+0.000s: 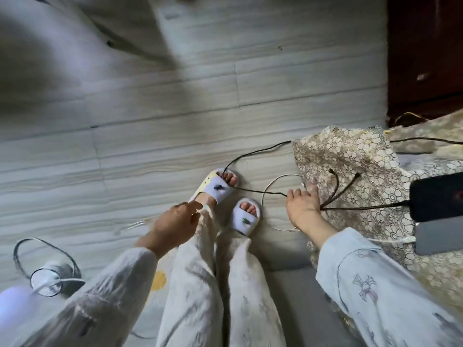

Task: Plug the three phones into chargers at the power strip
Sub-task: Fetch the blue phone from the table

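Observation:
A black phone point(437, 199) lies on the lace-covered bed point(350, 156) at the right, with a black cable point(363, 208) plugged into it. Just below it a grey phone point(438, 239) has a white cable point(390, 240) plugged in. My right hand point(303, 209) lies palm down at the bed's edge with fingers spread over the black cables, which meet under it; a grip is not visible. My left hand point(175, 224) hovers above my knee, fingers loosely curled, holding nothing I can see. No third phone or power strip is visible.
My feet in pale slippers point(220, 186) rest on the wood-look floor point(175, 121); one black cable crosses the left slipper. A white cable loop point(269, 189) lies beside them. A blurred grey-white object with a looped cord point(52, 279) sits lower left. Dark wooden furniture point(426, 58) stands upper right.

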The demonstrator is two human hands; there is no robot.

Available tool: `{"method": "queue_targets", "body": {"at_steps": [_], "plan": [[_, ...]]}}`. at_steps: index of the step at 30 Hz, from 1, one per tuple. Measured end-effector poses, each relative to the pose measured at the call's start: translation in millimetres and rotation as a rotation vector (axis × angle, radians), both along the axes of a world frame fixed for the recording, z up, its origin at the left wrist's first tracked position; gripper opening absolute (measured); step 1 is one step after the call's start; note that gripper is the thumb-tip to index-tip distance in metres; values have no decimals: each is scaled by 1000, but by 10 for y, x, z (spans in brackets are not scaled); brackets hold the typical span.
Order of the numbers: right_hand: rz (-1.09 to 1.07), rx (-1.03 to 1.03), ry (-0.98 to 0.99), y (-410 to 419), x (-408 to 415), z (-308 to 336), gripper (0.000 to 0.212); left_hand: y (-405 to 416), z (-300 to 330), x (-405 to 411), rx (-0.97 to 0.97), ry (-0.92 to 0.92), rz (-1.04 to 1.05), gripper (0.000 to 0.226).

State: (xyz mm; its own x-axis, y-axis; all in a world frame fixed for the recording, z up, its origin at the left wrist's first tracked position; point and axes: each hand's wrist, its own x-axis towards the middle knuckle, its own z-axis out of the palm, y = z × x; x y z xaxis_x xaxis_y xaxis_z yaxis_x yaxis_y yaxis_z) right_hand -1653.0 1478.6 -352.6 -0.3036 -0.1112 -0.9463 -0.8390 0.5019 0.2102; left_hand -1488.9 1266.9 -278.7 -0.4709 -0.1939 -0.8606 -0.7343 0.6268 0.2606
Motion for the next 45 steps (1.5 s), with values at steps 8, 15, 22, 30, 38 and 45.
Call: {"method": "queue_targets", "body": {"at_steps": [8, 15, 22, 30, 38, 45], "plan": [[-509, -78, 173, 12, -26, -280, 35, 20, -263, 108, 0, 5, 81, 34], [-984, -272, 430, -125, -185, 24, 34, 89, 81, 16, 2, 57, 101, 33], [-763, -167, 244, -130, -159, 195, 35, -19, 255, -22, 31, 102, 136, 27], [-514, -111, 168, -194, -3, 612, 51, -351, 440, 168, 53, 126, 184, 29], [-795, -388, -30, -1735, 276, 1869, 37, -1248, 1158, 390, 58, 179, 308, 33], [-760, -735, -225, -3851, 935, 2903, 29, -2700, 2144, 1109, -30, 257, 619, 32]]}}
